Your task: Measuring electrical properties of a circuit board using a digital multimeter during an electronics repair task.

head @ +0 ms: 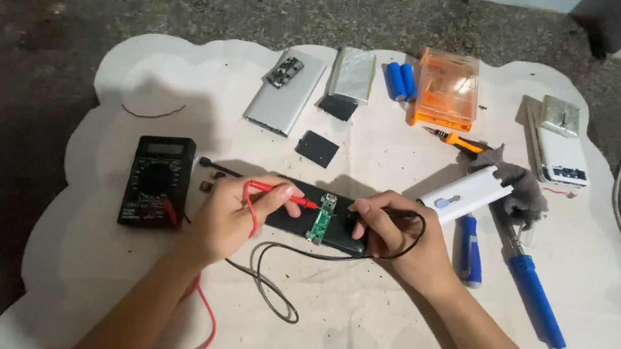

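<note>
Far left on the white mat point(387, 328) sits the black multimeter point(156, 181), red and black leads trailing off toward the person. Left hand point(237, 217) has its fingers pinched shut around the red probe point(279, 192), tip angled onto the small green circuit board point(321, 217). That board lies on top of a flat black battery pack point(299, 222), right in the middle between both hands. Right hand point(394, 233) is curled closed on the black probe point(366, 217), tip at the board's right edge, though the exact contact is hard to make out. Looks like a mid-measurement step, probing the board. Next up probably needs both tips held dead steady on their pads while the person glances left at the meter. Further right: a white power bank case point(466, 194), blue soldering iron point(533, 299).
</note>
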